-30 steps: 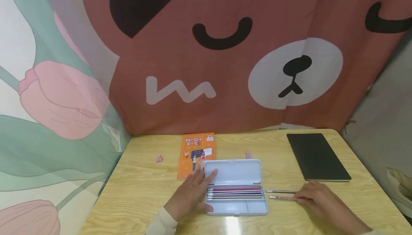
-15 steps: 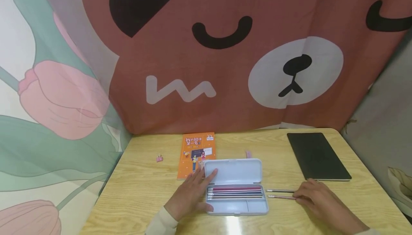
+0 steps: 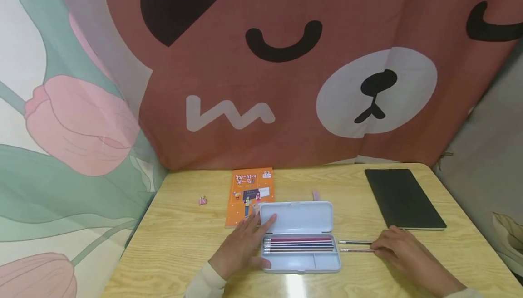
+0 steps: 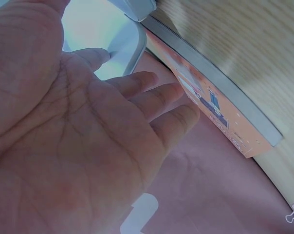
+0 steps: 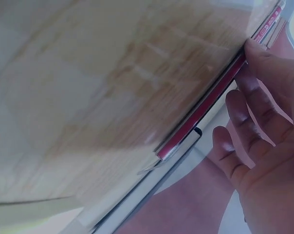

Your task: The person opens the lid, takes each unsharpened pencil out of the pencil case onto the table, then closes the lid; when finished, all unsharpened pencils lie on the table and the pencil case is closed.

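An open pale blue pencil case (image 3: 286,261) lies on the table, its lid (image 3: 302,218) tipped back. Several pencils (image 3: 300,245) lie side by side in its rear compartment. My left hand (image 3: 245,248) rests at the case's left side, fingers extended, index finger against the lid and thumb on the front corner. Right of the case, my right hand (image 3: 402,252) pinches a red pencil (image 5: 205,107) between thumb and fingertips, low over the table. A dark pencil (image 3: 353,242) lies just behind and parallel to it, its far end hidden by the hand.
An orange book (image 3: 251,189) lies behind the left hand, partly covered by the lid. A black notebook (image 3: 404,198) lies at the back right. A pink binder clip (image 3: 202,200) sits at the left, and a small purple item (image 3: 316,196) shows behind the lid.
My right hand has shifted very slightly left along the pencils. The left hand and the pencil case have stayed in place.
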`<state>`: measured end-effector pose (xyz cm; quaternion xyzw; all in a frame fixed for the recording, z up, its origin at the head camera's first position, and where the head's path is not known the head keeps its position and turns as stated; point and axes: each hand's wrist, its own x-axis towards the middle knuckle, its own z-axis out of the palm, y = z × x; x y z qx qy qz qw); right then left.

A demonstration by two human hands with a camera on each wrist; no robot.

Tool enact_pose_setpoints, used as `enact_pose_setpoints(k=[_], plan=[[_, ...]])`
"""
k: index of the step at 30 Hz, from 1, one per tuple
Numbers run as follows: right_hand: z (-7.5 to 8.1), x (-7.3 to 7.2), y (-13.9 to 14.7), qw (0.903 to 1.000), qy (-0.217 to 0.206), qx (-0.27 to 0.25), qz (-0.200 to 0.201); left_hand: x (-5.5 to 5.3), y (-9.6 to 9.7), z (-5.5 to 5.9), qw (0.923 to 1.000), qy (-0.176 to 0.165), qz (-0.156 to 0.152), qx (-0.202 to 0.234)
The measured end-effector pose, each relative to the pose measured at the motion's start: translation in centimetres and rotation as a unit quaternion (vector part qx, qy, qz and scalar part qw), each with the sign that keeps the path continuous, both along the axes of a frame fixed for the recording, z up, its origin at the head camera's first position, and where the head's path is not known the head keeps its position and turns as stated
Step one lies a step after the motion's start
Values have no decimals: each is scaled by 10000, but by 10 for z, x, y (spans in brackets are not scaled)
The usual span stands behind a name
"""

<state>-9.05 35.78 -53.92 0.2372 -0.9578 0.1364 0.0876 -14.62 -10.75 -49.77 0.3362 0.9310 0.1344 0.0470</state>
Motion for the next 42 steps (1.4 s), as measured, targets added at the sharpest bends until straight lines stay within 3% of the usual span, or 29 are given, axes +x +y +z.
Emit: enact_pose_setpoints(k=[3,6,10,17,24,31,39,42], plan=[[4,0,-4,9999,-78,30,-108,0,0,1,10000,46,-23,17],[3,-5,-8,9979,546,-237,264,-1,0,1,9998,159,-78,50],[4,-15,-23,9881,1296,-420,711,-1,-1,0,9996,246,-115,93],[17,-24,-67,9867,1250,-351,974,0,-1,0,9997,200,-101,116],[26,-31,-114,9899,800,-244,1141,0,-2,0,9996,236,-122,120],[18,-39,-149,9785,1140,-398,1672,0,0,-1,9996,224,-96,107],[20,-35,-162,9929,384,200,1110,0,0,-1,9995,281,-78,93],[20,-35,-165,9902,508,610,1148,0,-1,-1,9996,272,-48,91]])
